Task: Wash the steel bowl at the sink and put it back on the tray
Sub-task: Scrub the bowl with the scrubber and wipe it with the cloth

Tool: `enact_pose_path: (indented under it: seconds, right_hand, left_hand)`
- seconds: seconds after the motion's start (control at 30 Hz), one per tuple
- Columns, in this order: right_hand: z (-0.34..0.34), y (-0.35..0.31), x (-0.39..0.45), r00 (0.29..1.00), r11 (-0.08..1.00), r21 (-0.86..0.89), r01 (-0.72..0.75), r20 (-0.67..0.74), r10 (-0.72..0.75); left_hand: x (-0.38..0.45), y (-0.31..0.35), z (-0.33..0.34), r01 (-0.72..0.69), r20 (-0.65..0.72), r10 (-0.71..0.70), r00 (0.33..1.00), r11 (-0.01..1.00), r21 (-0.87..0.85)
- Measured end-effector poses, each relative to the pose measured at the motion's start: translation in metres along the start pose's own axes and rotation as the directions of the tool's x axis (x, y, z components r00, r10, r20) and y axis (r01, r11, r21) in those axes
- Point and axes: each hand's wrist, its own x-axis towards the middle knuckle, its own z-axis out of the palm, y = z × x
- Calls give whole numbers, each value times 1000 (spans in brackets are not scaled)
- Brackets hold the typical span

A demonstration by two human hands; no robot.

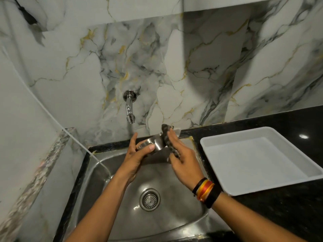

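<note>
A small steel bowl is held over the back of the steel sink, tilted on its side. My left hand grips it from the left, thumb on its outer wall. My right hand presses a dark mottled scrub pad against the bowl's right side. A white rectangular tray lies on the black counter right of the sink, nothing in it. The wall tap is above the bowl; a faint stream seems to fall from it just left of the bowl.
The sink drain lies below my forearms. A thin white hose runs from the left wall into the sink. A marble-patterned ledge borders the left side. Black counter extends to the right and front.
</note>
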Motion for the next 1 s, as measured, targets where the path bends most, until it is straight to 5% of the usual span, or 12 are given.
enact_pose_path:
  seconds: [0.1,0.2,0.4,0.57,0.67,0.9,1.0]
  right_hand:
    - [17,-7,-12,923,903,-241,357,237,-302]
    - [18,-1,-10,877,839,-285,462,289,-385]
    - [8,5,0,891,870,-198,452,147,-430]
    - [-7,14,20,995,994,45,99,-21,-99]
    - [-13,15,23,1000,997,69,24,-4,-24]
    - [11,-6,-11,894,857,-264,442,213,-396]
    - [8,0,-9,891,862,-230,452,143,-430]
  left_hand:
    - [-5,0,-5,-7,-11,7,1000,1000,27]
    - [-10,1,-10,-16,-17,16,1000,1000,23]
    - [-14,13,-12,-35,23,36,999,999,-10]
    - [-18,23,-8,-47,87,48,995,999,-14]
    - [-17,24,-4,-68,82,65,995,997,35]
    - [-11,20,2,-80,3,80,997,996,46]
    - [-14,19,3,-65,20,65,998,998,22]
